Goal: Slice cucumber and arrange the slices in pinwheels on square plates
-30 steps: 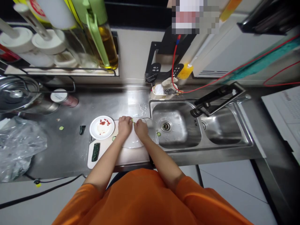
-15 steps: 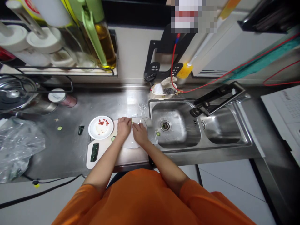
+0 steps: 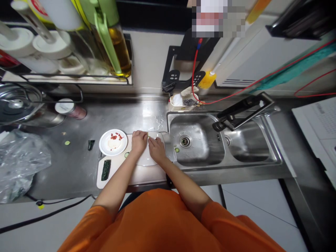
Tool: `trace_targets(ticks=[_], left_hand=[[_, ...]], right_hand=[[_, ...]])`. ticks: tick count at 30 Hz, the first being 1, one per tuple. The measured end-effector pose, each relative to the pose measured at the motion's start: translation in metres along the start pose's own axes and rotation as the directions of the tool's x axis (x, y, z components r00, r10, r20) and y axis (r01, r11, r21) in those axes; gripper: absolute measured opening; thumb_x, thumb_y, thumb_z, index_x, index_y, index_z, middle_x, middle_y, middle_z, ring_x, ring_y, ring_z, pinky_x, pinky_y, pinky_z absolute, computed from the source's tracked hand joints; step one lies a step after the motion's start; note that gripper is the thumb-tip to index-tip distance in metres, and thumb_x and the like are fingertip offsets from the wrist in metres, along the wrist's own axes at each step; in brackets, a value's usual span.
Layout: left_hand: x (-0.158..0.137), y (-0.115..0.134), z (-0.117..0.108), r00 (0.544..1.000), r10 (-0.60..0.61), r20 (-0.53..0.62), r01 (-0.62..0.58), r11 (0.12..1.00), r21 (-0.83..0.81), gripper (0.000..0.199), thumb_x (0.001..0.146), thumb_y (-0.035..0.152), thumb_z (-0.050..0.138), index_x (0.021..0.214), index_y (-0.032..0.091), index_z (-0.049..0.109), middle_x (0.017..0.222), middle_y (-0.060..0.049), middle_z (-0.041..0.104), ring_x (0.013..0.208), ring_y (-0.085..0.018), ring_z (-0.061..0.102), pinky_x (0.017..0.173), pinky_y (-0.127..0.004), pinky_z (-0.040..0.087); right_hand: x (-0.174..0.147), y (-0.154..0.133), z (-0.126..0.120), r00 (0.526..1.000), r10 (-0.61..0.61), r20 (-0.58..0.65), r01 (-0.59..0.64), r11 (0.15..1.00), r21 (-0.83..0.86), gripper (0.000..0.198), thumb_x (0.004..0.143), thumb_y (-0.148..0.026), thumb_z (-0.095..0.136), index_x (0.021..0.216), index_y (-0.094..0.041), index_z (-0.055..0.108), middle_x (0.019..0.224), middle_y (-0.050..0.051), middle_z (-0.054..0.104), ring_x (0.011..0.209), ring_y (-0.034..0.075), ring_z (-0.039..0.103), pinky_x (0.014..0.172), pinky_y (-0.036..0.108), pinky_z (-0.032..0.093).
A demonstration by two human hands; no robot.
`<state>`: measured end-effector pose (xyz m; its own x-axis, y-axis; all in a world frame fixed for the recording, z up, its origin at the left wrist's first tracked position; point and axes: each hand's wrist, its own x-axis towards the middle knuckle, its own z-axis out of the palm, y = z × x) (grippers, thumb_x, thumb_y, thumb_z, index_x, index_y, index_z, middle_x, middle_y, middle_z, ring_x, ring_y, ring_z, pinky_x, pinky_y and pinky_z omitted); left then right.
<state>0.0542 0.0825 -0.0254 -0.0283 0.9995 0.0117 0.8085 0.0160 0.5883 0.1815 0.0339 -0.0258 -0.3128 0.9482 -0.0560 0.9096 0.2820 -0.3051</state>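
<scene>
My left hand (image 3: 139, 142) and my right hand (image 3: 156, 147) meet over the far part of a white oval plate (image 3: 143, 161). Fingers of both are bent and drawn together at the tips. Between the fingertips shows a small yellow-green piece (image 3: 148, 134), too small to name surely. Beneath the plate lies a pale cutting board (image 3: 119, 171). On its left stand a round white plate (image 3: 105, 148) with red bits on it and a dark green cucumber piece (image 3: 106, 170). A cucumber slice (image 3: 127, 154) rests by my left wrist.
To the right is a double steel sink (image 3: 196, 136) under a black tap (image 3: 236, 112); another cucumber slice (image 3: 177, 149) lies at its left side. On the left counter are a cucumber end (image 3: 91, 145), a plastic bag (image 3: 23, 161) and a can (image 3: 70, 108). A condiment rack (image 3: 91, 79) hangs above.
Both hands keep their place over the oval plate, fingertips together. The whole view shifts very slightly; nothing else visibly moves.
</scene>
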Motion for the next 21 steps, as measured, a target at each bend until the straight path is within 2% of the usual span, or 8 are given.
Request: trace_targets(ticks=[4, 7, 10, 14, 18, 21], left_hand=[[0.0, 0.006, -0.011, 1.0, -0.009, -0.002, 0.009, 1.0, -0.01, 0.023, 0.085, 0.026, 0.05, 0.093, 0.019, 0.071, 0.092, -0.009, 0.063, 0.095, -0.024, 0.052, 0.09, -0.037, 0.04], [-0.01, 0.004, -0.029, 0.998, -0.048, -0.043, 0.048, 0.999, -0.005, 0.024, 0.085, 0.027, 0.049, 0.095, 0.02, 0.07, 0.093, -0.009, 0.064, 0.096, -0.024, 0.054, 0.092, -0.037, 0.04], [-0.033, -0.009, -0.052, 0.988, -0.118, -0.104, 0.117, 0.993, -0.015, 0.025, 0.085, 0.027, 0.047, 0.096, 0.02, 0.068, 0.094, -0.008, 0.065, 0.095, -0.023, 0.057, 0.092, -0.036, 0.041], [-0.078, -0.034, -0.076, 0.957, -0.262, -0.124, 0.265, 0.964, 0.009, 0.026, 0.082, 0.028, 0.049, 0.097, 0.02, 0.068, 0.092, -0.008, 0.068, 0.089, -0.023, 0.06, 0.086, -0.034, 0.044], [-0.113, -0.05, -0.078, 0.928, -0.369, -0.051, 0.371, 0.928, 0.044, 0.028, 0.081, 0.033, 0.051, 0.099, 0.021, 0.068, 0.086, -0.007, 0.068, 0.078, -0.022, 0.061, 0.077, -0.033, 0.045], [-0.12, -0.054, -0.071, 0.921, -0.387, -0.038, 0.389, 0.92, 0.04, 0.032, 0.08, 0.036, 0.052, 0.103, 0.019, 0.068, 0.084, -0.008, 0.068, 0.078, -0.022, 0.061, 0.077, -0.033, 0.045]], right_hand=[[-0.001, 0.0, -0.006, 1.0, -0.008, -0.006, 0.008, 1.0, 0.004, 0.041, 0.096, -0.022, 0.033, 0.133, -0.018, 0.052, 0.137, 0.008, 0.051, 0.119, 0.03, 0.036, 0.086, 0.041, 0.04], [-0.006, 0.0, -0.011, 1.0, -0.011, -0.016, 0.011, 1.0, 0.016, 0.039, 0.095, -0.023, 0.036, 0.13, -0.018, 0.054, 0.135, 0.008, 0.052, 0.117, 0.029, 0.038, 0.088, 0.04, 0.039], [-0.014, 0.002, -0.015, 0.999, -0.002, -0.036, 0.003, 0.999, 0.035, 0.037, 0.095, -0.022, 0.038, 0.126, -0.019, 0.057, 0.133, 0.007, 0.054, 0.115, 0.027, 0.04, 0.091, 0.039, 0.038], [-0.027, 0.005, -0.017, 0.999, -0.008, -0.05, 0.011, 0.998, 0.061, 0.036, 0.095, -0.023, 0.038, 0.122, -0.018, 0.06, 0.128, 0.008, 0.057, 0.113, 0.027, 0.042, 0.092, 0.039, 0.038], [-0.038, 0.006, -0.018, 0.999, -0.014, -0.043, 0.018, 0.997, 0.076, 0.035, 0.094, -0.023, 0.039, 0.122, -0.016, 0.061, 0.126, 0.011, 0.058, 0.112, 0.027, 0.042, 0.092, 0.042, 0.037], [-0.043, 0.005, -0.017, 0.999, -0.018, -0.034, 0.021, 0.997, 0.079, 0.035, 0.095, -0.023, 0.039, 0.121, -0.016, 0.061, 0.124, 0.012, 0.059, 0.111, 0.026, 0.042, 0.092, 0.041, 0.037]])
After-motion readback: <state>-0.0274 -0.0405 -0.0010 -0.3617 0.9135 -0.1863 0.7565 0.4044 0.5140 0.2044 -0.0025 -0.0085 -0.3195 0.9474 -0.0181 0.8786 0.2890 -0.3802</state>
